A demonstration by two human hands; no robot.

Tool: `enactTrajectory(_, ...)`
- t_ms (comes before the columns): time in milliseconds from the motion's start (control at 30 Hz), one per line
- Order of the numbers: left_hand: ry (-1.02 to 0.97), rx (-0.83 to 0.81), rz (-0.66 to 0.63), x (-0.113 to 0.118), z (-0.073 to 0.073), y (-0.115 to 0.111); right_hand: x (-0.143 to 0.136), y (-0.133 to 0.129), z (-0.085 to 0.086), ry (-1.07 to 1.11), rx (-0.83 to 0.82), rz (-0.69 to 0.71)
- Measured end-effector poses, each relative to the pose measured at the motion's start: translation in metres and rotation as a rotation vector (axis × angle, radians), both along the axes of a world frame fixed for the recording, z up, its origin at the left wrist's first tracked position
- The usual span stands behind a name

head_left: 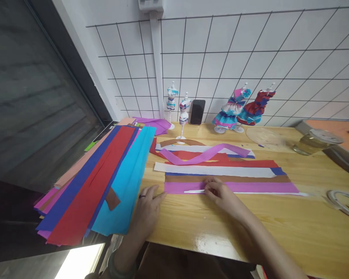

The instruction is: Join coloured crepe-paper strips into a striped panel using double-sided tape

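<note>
Strips of coloured paper lie across the wooden table. The nearest is a purple strip (258,187), with a thin white strip (193,191) along its front edge. My right hand (216,190) has its fingers pinched together on that thin white strip, near the middle of the purple one. Just left of the purple strip's end, my left hand (148,203) rests on the table with its fingers apart and nothing held. Behind the purple strip lie a brown strip (189,179), a white strip (215,170) and a red strip (256,163). A wavy purple strip (203,155) lies further back.
Long red (99,178) and light blue sheets (130,174) are piled at the left. Small dressed mannequins (184,112) and a phone (197,112) stand along the tiled wall. At the right are a lidded cup (314,143) and a roll of tape (334,201).
</note>
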State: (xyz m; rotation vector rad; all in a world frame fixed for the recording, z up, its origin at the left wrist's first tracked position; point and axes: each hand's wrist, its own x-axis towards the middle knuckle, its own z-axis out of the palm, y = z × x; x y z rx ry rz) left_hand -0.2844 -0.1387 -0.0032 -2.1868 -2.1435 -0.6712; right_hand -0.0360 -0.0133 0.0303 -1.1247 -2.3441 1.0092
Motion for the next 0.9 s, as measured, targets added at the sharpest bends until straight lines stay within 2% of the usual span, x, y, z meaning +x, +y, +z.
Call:
enactTrajectory(267, 0.030, 0.017, -0.002, -0.001, 0.002, 0.002, 0.094, 0.013, -0.008, -0.146, 0.098, -0.267)
enactTrajectory(533, 0.064, 0.027, -0.017, -0.002, 0.000, 0.003, 0.175, 0.022, -0.028, -0.240, 0.213, -0.525)
enactTrajectory(700, 0.062, 0.027, -0.021, -0.004, -0.001, 0.005, 0.204, 0.032, -0.037, -0.340, 0.279, -0.609)
enactTrajectory(900, -0.005, -0.012, -0.022, -0.010, -0.001, 0.009, 0.212, 0.038, -0.042, -0.432, 0.345, -0.595)
